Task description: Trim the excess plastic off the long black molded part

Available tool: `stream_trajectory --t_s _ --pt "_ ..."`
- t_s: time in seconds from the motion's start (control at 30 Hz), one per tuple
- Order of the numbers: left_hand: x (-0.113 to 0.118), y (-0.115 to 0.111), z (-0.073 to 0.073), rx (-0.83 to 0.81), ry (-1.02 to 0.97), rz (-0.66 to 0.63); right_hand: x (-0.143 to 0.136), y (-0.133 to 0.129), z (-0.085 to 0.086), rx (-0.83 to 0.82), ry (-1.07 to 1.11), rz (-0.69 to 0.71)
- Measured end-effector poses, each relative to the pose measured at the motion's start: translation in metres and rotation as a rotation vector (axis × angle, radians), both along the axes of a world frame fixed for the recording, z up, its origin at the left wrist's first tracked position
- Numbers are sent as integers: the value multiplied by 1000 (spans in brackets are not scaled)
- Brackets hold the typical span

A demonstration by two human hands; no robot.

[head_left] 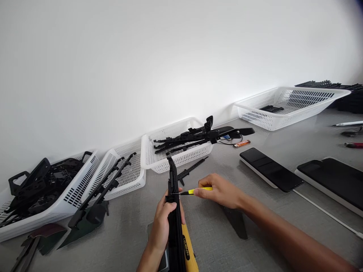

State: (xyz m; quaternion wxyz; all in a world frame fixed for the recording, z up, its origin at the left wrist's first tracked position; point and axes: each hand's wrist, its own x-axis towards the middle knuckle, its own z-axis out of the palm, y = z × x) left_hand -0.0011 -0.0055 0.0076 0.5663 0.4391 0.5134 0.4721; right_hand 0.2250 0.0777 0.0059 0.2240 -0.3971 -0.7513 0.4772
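My left hand [163, 217] is wrapped round a long black plastic part [176, 230] that stands out away from me. In my right hand [217, 190] I grip a slim yellow-handled tool [202, 191] with a black collar. Its thin metal tip lies across the black part, just beyond my left thumb; whether it is a blade or a pick I cannot tell. Under the part, a yellow-bodied object with dark lettering [189, 249] rests on the table. A black caliper-shaped tool [193, 170] lies just beyond my hands.
White baskets hold black plastic parts: one at far left [53, 211], a narrow one [138, 184], a middle one [170, 166] with parts overhanging, and one at back right [273, 126]. A phone [270, 168], a larger dark-topped device [334, 181] and a white cable [326, 211] lie right.
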Motion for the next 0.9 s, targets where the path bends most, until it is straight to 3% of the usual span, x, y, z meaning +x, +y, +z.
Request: stream_trajectory --t_s 0.4,0.6,0.77,0.9 --pt "5 -4 7 -18 25 64 -2 -2 -1 16 -6 31" --pt "5 -4 7 -17 2 71 -2 0 -1 101 -14 -55" --pt "2 -4 -2 -26 -1 -9 9 11 -4 114 -1 -231" --pt "2 -4 -4 -40 16 -14 12 14 -6 104 16 -253"
